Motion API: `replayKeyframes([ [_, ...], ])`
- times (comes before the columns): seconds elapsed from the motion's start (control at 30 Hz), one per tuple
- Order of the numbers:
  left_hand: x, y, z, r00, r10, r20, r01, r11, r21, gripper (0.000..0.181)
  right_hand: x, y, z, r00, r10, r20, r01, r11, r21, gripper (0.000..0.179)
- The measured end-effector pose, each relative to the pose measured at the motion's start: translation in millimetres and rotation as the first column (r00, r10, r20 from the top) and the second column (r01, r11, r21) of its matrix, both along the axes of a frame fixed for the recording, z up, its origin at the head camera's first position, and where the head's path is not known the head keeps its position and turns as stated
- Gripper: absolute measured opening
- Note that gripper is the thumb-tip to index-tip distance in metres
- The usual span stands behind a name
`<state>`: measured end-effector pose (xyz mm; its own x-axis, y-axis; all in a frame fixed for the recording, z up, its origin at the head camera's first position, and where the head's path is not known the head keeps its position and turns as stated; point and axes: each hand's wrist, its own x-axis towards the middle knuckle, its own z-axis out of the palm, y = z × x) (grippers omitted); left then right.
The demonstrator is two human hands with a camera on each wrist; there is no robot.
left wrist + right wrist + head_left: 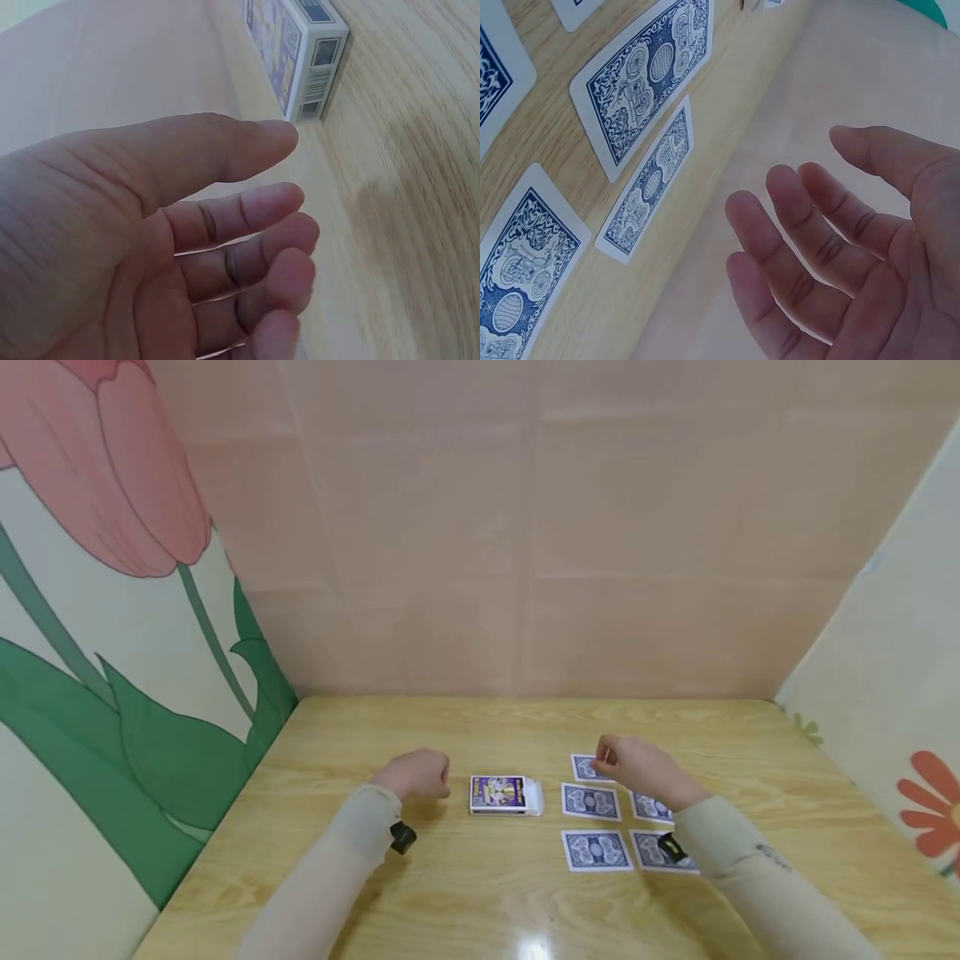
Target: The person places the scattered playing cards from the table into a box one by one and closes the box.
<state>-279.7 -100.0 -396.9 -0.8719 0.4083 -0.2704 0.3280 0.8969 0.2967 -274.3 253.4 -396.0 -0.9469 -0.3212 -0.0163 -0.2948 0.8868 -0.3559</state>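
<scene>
My left hand (415,774) hovers over the table, left of a purple playing card box (498,794) that lies flat. Its fingers (277,232) are loosely curled, with a gap to the thumb and nothing held. Several playing cards with blue patterned backs lie face down in rows right of the box. My right hand (641,764) is above the farthest card (583,767), partly covering it in the head view. In the right wrist view its fingers (780,247) are relaxed and bent, without a card. A lower right card (651,853) is partly covered by the right wrist's strap.
The wooden table (465,893) ends at a pink cloth backdrop (517,527). A tulip-printed panel (172,693) stands at left, a flower-printed one (885,652) at right. The box's white end flap (535,796) sticks out toward the cards.
</scene>
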Motion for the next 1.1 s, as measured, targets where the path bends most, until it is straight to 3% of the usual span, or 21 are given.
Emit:
replayKeyframes([
  [0.2, -2.4, 2.7, 4.3, 1.000, 0.005, 0.005, -0.005, 1.000, -0.012, 0.016, -0.1, -2.8, -2.2, 1.000, 0.000, 0.008, 0.000, 1.000, 0.004, 0.017],
  [0.37, -6.8, 16.2, 7.2, 1.000, -0.002, 0.003, 0.002, 0.999, 0.034, 0.040, 1.0, 0.7, -5.9, 1.000, -0.003, 0.020, 0.003, 1.000, 0.018, 0.019],
  [0.53, -10.4, 41.4, -2.6, 0.994, -0.105, -0.030, 0.105, 0.994, 0.013, 0.065, 1.5, 7.8, -6.9, 1.000, -0.014, 0.007, 0.014, 0.999, 0.035, 0.019],
  [0.7, -10.3, 65.5, -25.2, 0.967, -0.227, -0.116, 0.222, 0.974, -0.052, 0.092, 1.3, 12.6, -5.6, 1.000, -0.010, -0.004, 0.010, 0.999, 0.038, 0.020],
  [0.8, -8.7, 73.5, -34.4, 0.953, -0.272, -0.134, 0.260, 0.961, -0.099, 0.092, 1.8, 13.3, -5.2, 1.000, -0.018, 0.005, 0.018, 0.999, 0.040, 0.021],
  [1.1, -11.7, 78.8, -45.5, 0.948, -0.285, -0.140, 0.268, 0.955, -0.126, 0.075, 1.8, 14.3, -7.4, 0.999, -0.036, 0.029, 0.034, 0.998, 0.044, 0.021],
])
